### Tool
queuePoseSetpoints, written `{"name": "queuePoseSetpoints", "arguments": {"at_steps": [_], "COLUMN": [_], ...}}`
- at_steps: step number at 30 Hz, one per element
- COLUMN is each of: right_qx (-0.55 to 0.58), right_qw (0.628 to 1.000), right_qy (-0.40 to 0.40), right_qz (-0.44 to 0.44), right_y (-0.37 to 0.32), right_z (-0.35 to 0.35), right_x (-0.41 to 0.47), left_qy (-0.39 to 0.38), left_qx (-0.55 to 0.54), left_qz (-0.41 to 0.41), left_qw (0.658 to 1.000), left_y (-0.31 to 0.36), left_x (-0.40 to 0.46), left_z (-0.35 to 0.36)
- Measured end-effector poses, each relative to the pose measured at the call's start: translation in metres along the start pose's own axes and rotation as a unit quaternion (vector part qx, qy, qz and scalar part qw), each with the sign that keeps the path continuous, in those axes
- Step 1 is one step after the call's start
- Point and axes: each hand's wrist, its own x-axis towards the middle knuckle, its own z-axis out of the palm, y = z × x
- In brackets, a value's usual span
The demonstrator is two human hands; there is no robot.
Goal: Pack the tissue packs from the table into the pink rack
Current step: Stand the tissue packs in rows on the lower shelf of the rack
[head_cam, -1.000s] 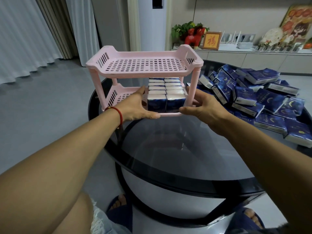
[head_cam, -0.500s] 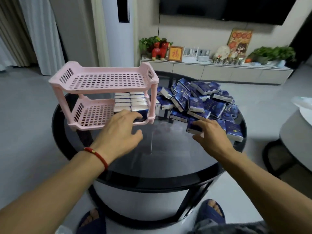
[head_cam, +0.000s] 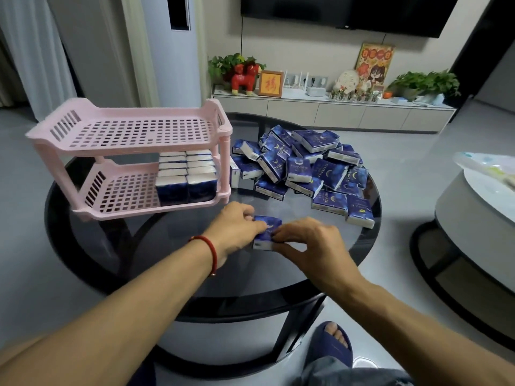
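**One pack in hand, a heap left to go**

While the round glass desk (head_cam: 167, 274) carries everything, the pink rack (head_cam: 131, 160) stands on its left side, two shelves high. The top shelf holds nothing; the bottom shelf has two rows of tissue packs (head_cam: 186, 176) standing on end, pushed to its right end, with the left half of that shelf bare. Just right of the rack, the loose heap of blue packs (head_cam: 303, 165) lies jumbled across the far and right part of the desk.

In front of the heap, apart from it, a single pack (head_cam: 266, 232) sits at the near middle of the desk between both hands. The left hand (head_cam: 237, 229), red cord at the wrist, pinches its left end; the right hand (head_cam: 312, 246) curls over its right end. So each grip is closed on that same pack.

The step in hand looks like a pick-up and squaring of one pack. The next move, I judge, calls for turning it on end and carrying it left to the bottom shelf, setting it beside the standing rows without tipping them.
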Motion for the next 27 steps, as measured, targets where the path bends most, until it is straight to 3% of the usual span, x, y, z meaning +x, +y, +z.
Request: {"name": "queuePoseSetpoints", "arguments": {"at_steps": [4,6,9,11,13,18,20,23,27], "right_qx": [0.020,-0.003,-0.106,-0.180,-0.178,-0.057,0.076,0.306,0.400], "right_qw": [0.998,0.999,0.984,0.961,0.956,0.967,0.963,0.906,0.858], "right_qy": [-0.054,-0.036,0.108,0.069,-0.003,-0.014,-0.009,-0.050,-0.114], "right_qz": [-0.028,-0.022,0.093,0.196,0.232,0.247,0.259,0.289,0.301], "right_y": [0.001,0.007,0.050,0.081,0.100,0.088,0.078,0.065,0.059], "right_z": [-0.001,-0.012,-0.040,-0.059,-0.068,-0.096,-0.113,-0.129,-0.117], "right_x": [-0.007,-0.004,0.009,0.010,0.005,-0.001,-0.003,-0.009,-0.004], "left_qy": [0.000,0.016,0.031,0.035,0.040,0.067,0.073,0.063,0.044], "left_qx": [-0.077,-0.080,-0.117,-0.143,-0.159,-0.184,-0.200,-0.206,-0.191], "left_qz": [-0.004,0.012,0.027,0.039,0.050,0.068,0.071,0.084,0.122], "left_qw": [0.997,0.997,0.992,0.988,0.985,0.978,0.974,0.973,0.973], "left_y": [-0.006,-0.005,-0.005,-0.005,-0.007,-0.010,-0.008,-0.006,-0.007], "left_x": [0.009,0.009,0.012,0.012,0.011,0.013,0.013,0.009,0.004], "left_z": [0.006,0.008,0.010,0.010,0.009,0.008,0.008,0.009,0.013]}}
